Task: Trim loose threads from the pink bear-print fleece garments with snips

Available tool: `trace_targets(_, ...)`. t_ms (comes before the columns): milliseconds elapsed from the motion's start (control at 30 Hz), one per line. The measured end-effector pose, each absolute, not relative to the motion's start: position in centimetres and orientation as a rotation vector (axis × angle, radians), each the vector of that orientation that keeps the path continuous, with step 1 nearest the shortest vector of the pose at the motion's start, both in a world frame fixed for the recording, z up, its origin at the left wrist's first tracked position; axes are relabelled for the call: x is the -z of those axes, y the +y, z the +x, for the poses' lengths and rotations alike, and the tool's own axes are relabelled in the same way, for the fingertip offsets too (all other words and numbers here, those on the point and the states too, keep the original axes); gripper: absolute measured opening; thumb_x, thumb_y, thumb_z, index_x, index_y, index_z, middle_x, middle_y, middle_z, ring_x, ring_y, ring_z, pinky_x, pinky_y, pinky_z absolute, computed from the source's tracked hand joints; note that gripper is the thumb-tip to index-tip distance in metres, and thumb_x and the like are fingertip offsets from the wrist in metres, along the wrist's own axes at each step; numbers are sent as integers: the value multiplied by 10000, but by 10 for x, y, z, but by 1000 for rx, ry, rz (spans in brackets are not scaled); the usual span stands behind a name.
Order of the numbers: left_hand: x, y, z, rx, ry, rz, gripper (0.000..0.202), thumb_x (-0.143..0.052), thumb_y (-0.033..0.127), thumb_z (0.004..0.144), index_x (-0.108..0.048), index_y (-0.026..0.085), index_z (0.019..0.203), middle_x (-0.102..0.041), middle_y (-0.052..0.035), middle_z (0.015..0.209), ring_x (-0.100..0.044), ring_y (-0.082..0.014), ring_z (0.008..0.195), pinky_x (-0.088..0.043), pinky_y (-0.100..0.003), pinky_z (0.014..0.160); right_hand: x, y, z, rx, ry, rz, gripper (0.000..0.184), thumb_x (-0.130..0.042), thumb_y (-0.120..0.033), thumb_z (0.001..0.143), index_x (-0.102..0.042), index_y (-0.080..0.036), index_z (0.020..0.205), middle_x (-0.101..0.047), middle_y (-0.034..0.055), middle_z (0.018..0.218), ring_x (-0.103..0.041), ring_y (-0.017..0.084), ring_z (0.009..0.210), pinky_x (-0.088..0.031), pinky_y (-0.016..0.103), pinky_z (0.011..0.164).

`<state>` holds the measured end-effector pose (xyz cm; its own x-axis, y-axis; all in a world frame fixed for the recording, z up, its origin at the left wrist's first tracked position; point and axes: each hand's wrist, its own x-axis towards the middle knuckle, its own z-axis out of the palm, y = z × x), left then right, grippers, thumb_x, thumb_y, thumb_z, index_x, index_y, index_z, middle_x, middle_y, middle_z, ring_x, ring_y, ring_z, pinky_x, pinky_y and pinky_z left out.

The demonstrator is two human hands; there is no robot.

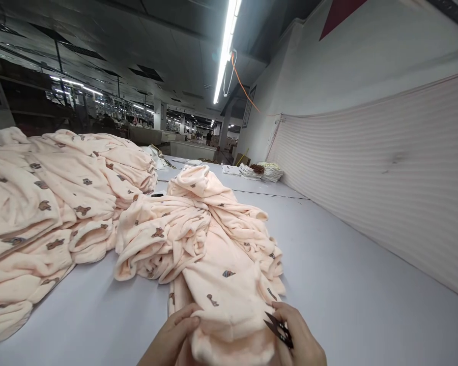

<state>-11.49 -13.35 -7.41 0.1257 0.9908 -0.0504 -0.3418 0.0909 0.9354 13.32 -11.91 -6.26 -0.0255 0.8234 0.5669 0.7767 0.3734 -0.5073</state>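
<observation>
A pale pink fleece garment (pixel 229 284) with small brown bear prints lies bunched on the white table, its near end close to me. My left hand (pixel 177 333) pinches the left edge of that near end between thumb and fingers. At the right edge is my right hand (pixel 299 335), curled around a pair of black thread snips (pixel 279 329). The blades point up and left over the fabric and look parted. My right fingertips also touch the garment's edge; how firmly they grip it is hidden.
A large heap of matching pink garments (pixel 61 193) covers the table's left side. Stacks of folded white cloth (pixel 261 172) sit at the far end. A striped cloth (pixel 381 178) hangs along the right wall, down to the table (pixel 336 284). A tube light (pixel 226 48) hangs overhead.
</observation>
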Motion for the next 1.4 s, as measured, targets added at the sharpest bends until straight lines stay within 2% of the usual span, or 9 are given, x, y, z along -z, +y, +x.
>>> trace_targets(67, 77, -137, -118, -1190, 995, 1057, 296, -531, 463, 789, -664, 201, 825, -658, -45, 805, -598, -245, 832, -454, -351, 802, 65, -115, 127, -116, -1789, -1364, 168, -427, -187, 800, -577, -259, 824, -651, 37, 1016, -644, 190, 923, -497, 228, 661)
trace_targets(233, 108, -148, -91, -1595, 1603, 1697, 330, -538, 474, 813, -557, 236, 1041, -586, -103, 1066, -550, -274, 1017, -435, -391, 858, 62, -117, 116, -252, -1805, -1460, 146, -421, -170, 737, -524, -264, 781, -604, -20, 706, -551, 159, 541, -435, 240, 507)
trace_targets(367, 131, -149, -57, -1749, 1771, 2134, 283, -559, 358, 804, -482, 217, 1037, -554, -156, 1146, -511, -315, 1091, -386, -450, 906, 59, -120, 124, -238, -1851, -1528, 128, -421, -187, 740, -505, -271, 787, -597, -22, 686, -557, 170, 549, -410, 241, 484)
trace_targets(533, 126, -141, -54, -1690, 1713, 2211, 291, -451, 31, 672, -502, 202, 902, -550, -100, 1037, -504, -283, 1048, -361, -448, 903, 60, -125, 137, -15, -1971, -1716, 159, -395, -201, 778, -521, -292, 816, -618, -8, 807, -587, 155, 506, -413, 244, 459)
trace_targets(700, 116, -143, -66, -1727, 1612, 2233, 233, -411, 19, 748, -495, 209, 853, -558, -60, 909, -530, -221, 896, -387, -386, 836, 59, -137, 126, -174, -2011, -1523, 180, -478, -378, 838, -574, -310, 974, -600, 13, 991, -680, 152, 715, -503, 214, 554)
trace_targets(1000, 103, -150, -74, -1850, 1570, 2222, 240, -436, -1, 783, -518, 222, 809, -581, -64, 968, -543, -207, 945, -418, -347, 862, 73, -133, 107, -314, -2096, -1373, 217, -512, -428, 847, -628, -287, 965, -615, 9, 874, -640, 148, 703, -498, 198, 622)
trace_targets(1167, 101, -144, -72, -1646, 1311, 1653, 65, -498, 220, 863, -554, 241, 840, -635, -9, 775, -588, -172, 744, -427, -281, 713, 73, -125, 101, -124, -2031, -1466, 186, -444, -241, 792, -577, -280, 915, -601, -4, 833, -614, 157, 643, -470, 229, 557)
trace_targets(1267, 105, -136, -74, -1387, 1132, 1099, 270, -520, 465, 852, -515, 226, 978, -554, 40, 627, -517, -131, 601, -376, -229, 581, 65, -116, 98, -128, -1889, -1594, 70, -446, -236, 805, -507, -256, 775, -594, -26, 721, -599, 156, 619, -445, 224, 534)
trace_targets(1400, 110, -125, -80, -1311, 975, 803, 408, -641, 530, 749, -506, 209, 960, -555, 46, 626, -501, -119, 603, -360, -225, 593, 66, -115, 99, -288, -1941, -1526, 147, -575, -368, 804, -530, -256, 720, -593, -35, 687, -597, 147, 606, -455, 209, 538)
